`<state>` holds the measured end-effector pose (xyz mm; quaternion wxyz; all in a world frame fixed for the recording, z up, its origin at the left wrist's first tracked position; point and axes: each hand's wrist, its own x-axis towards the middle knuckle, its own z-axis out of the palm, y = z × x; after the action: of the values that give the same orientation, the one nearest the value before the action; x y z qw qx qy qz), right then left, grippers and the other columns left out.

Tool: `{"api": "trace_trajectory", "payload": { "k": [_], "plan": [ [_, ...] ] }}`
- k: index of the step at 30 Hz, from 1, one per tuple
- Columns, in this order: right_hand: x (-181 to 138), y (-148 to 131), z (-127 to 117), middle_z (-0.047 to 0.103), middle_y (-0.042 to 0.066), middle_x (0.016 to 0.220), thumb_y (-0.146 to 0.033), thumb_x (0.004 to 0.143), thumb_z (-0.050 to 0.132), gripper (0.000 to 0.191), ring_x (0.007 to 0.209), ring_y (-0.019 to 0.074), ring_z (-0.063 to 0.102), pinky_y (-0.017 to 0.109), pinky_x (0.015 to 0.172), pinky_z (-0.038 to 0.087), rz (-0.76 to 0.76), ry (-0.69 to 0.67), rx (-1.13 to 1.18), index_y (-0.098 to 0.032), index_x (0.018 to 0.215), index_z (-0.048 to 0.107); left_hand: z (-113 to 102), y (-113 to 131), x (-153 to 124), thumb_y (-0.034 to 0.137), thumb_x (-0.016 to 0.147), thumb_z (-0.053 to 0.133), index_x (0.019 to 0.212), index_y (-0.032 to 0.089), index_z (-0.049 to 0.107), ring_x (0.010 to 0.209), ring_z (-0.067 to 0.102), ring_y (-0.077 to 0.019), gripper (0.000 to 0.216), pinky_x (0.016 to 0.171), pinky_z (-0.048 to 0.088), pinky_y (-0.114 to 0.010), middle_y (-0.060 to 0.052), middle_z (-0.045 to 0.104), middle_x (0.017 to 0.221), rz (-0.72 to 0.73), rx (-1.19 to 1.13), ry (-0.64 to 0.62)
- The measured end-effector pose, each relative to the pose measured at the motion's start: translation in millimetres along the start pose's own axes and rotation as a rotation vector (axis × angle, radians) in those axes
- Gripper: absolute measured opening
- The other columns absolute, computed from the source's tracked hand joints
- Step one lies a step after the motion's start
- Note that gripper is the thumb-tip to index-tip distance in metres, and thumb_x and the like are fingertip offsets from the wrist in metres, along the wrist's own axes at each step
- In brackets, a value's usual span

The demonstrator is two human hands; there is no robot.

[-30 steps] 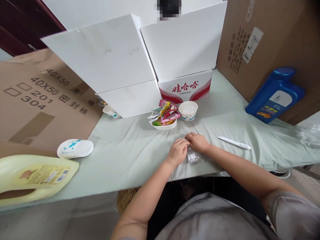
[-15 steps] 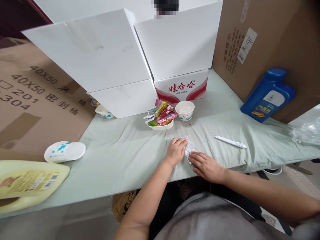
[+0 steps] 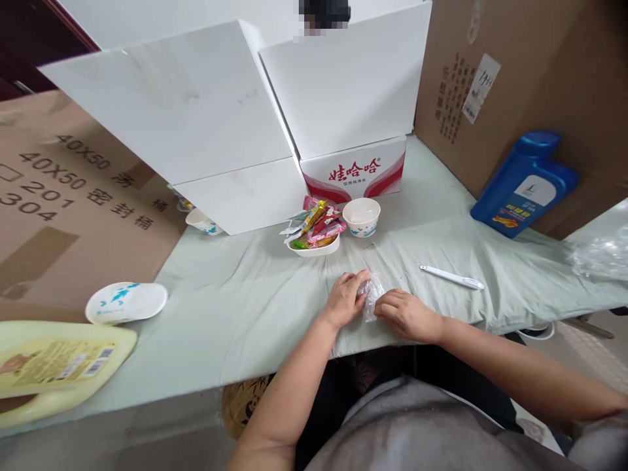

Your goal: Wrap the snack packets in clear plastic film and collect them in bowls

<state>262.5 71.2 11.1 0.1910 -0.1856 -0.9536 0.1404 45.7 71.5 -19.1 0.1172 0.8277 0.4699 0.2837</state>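
A small clear crinkled plastic wrapper [image 3: 371, 292] lies on the pale green cloth [image 3: 255, 307] near the table's front edge. My left hand [image 3: 345, 298] pinches its left side with curled fingers. My right hand [image 3: 405, 314] grips its right side, fingers closed on the plastic. Behind the hands stands a white bowl of colourful snack packets [image 3: 316, 231] and an empty white paper bowl [image 3: 362, 216].
A white pen [image 3: 451, 277] lies to the right. A blue jug [image 3: 523, 183] leans on a brown carton [image 3: 520, 85]. An open white box [image 3: 275, 124] stands behind. At the left are a tipped paper bowl [image 3: 126, 302] and a yellow bottle [image 3: 53, 366].
My right hand slid from behind the wrapper down to the front edge, then came back up against its right side. The wrapper has shifted slightly between both hands. The view drifted a little.
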Motion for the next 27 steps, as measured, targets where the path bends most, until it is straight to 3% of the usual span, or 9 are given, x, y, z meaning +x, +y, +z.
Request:
{"api": "trace_trajectory", "payload": {
  "k": [3, 8, 11, 13, 17, 21, 24, 27],
  "plan": [
    [22, 4, -10, 0.067, 0.008, 0.093, -0.018, 0.095, 0.041, 0.021, 0.078, 0.0162, 0.062, 0.027, 0.069, 0.044, 0.196, -0.097, 0.050, -0.017, 0.100, 0.062, 3, -5, -1, 0.024, 0.088, 0.051, 0.142, 0.020, 0.032, 0.109, 0.056, -0.0247, 0.058, 0.096, 0.047, -0.045, -0.011, 0.059, 0.127, 0.022, -0.029, 0.039],
    [61, 22, -9, 0.068, 0.009, 0.100, -0.026, 0.098, 0.038, 0.026, 0.084, 0.0184, 0.064, 0.026, 0.068, 0.039, 0.516, -0.158, -0.158, -0.017, 0.105, 0.061, 4, -8, -2, 0.006, 0.076, 0.048, 0.144, 0.020, 0.027, 0.126, 0.048, -0.0255, 0.072, 0.105, 0.042, -0.047, -0.013, 0.048, 0.138, 0.003, -0.043, 0.076],
    [71, 29, 3, 0.066, 0.011, 0.099, -0.024, 0.097, 0.037, 0.027, 0.082, 0.0200, 0.063, 0.028, 0.069, 0.039, 0.574, -0.168, -0.228, -0.015, 0.105, 0.060, 3, -6, -1, 0.004, 0.074, 0.046, 0.144, 0.019, 0.025, 0.131, 0.043, -0.0258, 0.074, 0.107, 0.041, -0.048, -0.014, 0.045, 0.141, -0.017, -0.049, 0.093],
    [71, 31, 11, 0.065, 0.012, 0.100, -0.024, 0.097, 0.036, 0.027, 0.084, 0.0208, 0.062, 0.028, 0.070, 0.039, 0.586, -0.161, -0.239, -0.015, 0.106, 0.060, 3, -5, 0, 0.003, 0.076, 0.044, 0.136, 0.018, 0.038, 0.129, 0.045, -0.0249, 0.063, 0.106, 0.042, -0.046, -0.013, 0.045, 0.140, -0.044, -0.044, 0.109],
    [64, 39, 18, 0.063, 0.014, 0.105, -0.026, 0.096, 0.041, 0.025, 0.097, 0.0256, 0.057, 0.034, 0.079, 0.042, 0.563, -0.039, -0.277, -0.015, 0.104, 0.062, 2, -2, 2, 0.012, 0.088, 0.043, 0.101, 0.018, 0.063, 0.110, 0.053, -0.0241, 0.025, 0.097, 0.047, -0.045, -0.010, 0.058, 0.120, -0.142, 0.071, 0.116],
    [53, 49, 18, 0.062, 0.015, 0.115, -0.018, 0.091, 0.046, 0.023, 0.112, 0.0286, 0.052, 0.043, 0.092, 0.042, 0.358, 0.209, -0.230, -0.016, 0.106, 0.064, 2, -1, 3, 0.019, 0.088, 0.053, 0.103, 0.020, 0.064, 0.104, 0.053, -0.0241, 0.018, 0.094, 0.047, -0.044, -0.007, 0.063, 0.109, -0.180, 0.114, 0.120],
    [41, 48, 24, 0.061, 0.013, 0.126, -0.022, 0.091, 0.050, 0.031, 0.123, 0.0266, 0.049, 0.047, 0.100, 0.042, 0.102, 0.161, -0.108, -0.017, 0.119, 0.061, 4, -2, 1, 0.017, 0.082, 0.059, 0.106, 0.020, 0.062, 0.106, 0.052, -0.0253, 0.025, 0.095, 0.047, -0.045, -0.008, 0.060, 0.113, -0.201, 0.114, 0.146],
    [29, 44, 29, 0.061, 0.014, 0.127, -0.019, 0.092, 0.048, 0.033, 0.124, 0.0249, 0.051, 0.044, 0.101, 0.044, 0.061, 0.077, -0.081, -0.013, 0.122, 0.060, 7, -3, 0, 0.016, 0.077, 0.063, 0.113, 0.018, 0.057, 0.109, 0.051, -0.0275, 0.037, 0.096, 0.046, -0.047, -0.011, 0.055, 0.118, -0.252, 0.129, 0.189]
  ]
}}
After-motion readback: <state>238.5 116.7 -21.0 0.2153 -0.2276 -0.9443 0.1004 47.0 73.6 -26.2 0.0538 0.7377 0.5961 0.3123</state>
